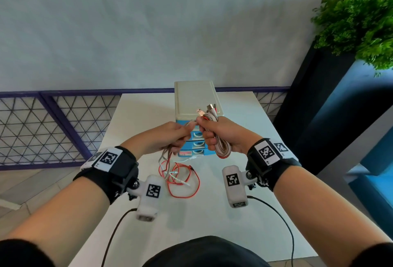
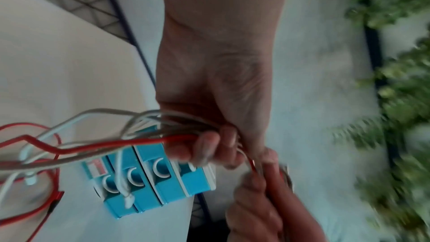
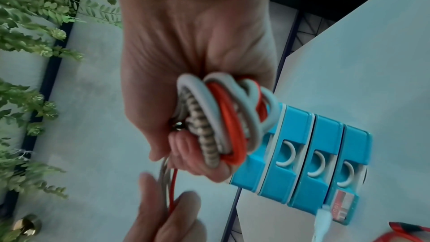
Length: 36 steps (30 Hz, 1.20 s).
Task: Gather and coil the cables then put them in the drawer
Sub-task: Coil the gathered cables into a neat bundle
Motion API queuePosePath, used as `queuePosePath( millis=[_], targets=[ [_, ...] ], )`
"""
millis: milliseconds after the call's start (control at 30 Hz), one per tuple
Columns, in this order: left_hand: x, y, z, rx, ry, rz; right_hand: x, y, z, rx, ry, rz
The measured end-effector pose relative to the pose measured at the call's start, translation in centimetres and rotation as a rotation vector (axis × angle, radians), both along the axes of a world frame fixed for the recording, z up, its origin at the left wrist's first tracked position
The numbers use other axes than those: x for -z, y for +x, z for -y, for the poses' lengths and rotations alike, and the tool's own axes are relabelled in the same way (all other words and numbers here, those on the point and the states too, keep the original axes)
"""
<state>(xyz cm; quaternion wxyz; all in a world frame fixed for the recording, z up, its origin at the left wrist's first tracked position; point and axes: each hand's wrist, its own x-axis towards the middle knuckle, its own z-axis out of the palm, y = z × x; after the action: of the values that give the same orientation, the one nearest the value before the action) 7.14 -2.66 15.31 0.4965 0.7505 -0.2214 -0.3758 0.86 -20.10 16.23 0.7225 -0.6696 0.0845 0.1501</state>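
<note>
My right hand [image 1: 214,134] [image 3: 193,132] grips a coil of cables [image 1: 222,146] [image 3: 223,122], grey, red and braided loops, with USB plugs [image 1: 200,111] sticking up above the fist. Just to its left, my left hand [image 1: 170,137] [image 2: 216,146] holds the loose strands [image 2: 130,135] of the same red, white and grey cables. Those strands hang down to a tangle of cable [image 1: 180,176] on the white table [image 1: 244,224]. Behind both hands stands the small drawer unit [image 1: 195,101] [image 3: 309,155], cream top, blue drawers with white handles, all shut.
A purple mesh railing [image 1: 53,118] runs behind the table. A green plant [image 1: 361,22] on a dark stand fills the right side. Black leads [image 1: 282,220] from the wrist cameras trail over the table's near part.
</note>
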Motion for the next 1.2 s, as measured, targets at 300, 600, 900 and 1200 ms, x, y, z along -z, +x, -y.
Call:
queuePosePath(
  millis=[300,600,900,1200],
  targets=[
    [0.8,0.0,-1.8,0.087,-0.347,-0.425,1.2,0.7,0.5,0.200,0.068,0.122],
    [-0.1,-3.9,2.2,-0.054,-0.143,0.287,1.8,1.4,0.0,0.236,-0.039,0.131],
    [-0.8,-4.7,4.0,0.001,0.271,0.761,1.5,1.6,-0.8,0.276,0.170,0.020],
    [-1.6,-5.3,4.9,0.086,0.480,1.012,1.2,1.5,-0.5,0.226,0.114,0.072]
  ],
)
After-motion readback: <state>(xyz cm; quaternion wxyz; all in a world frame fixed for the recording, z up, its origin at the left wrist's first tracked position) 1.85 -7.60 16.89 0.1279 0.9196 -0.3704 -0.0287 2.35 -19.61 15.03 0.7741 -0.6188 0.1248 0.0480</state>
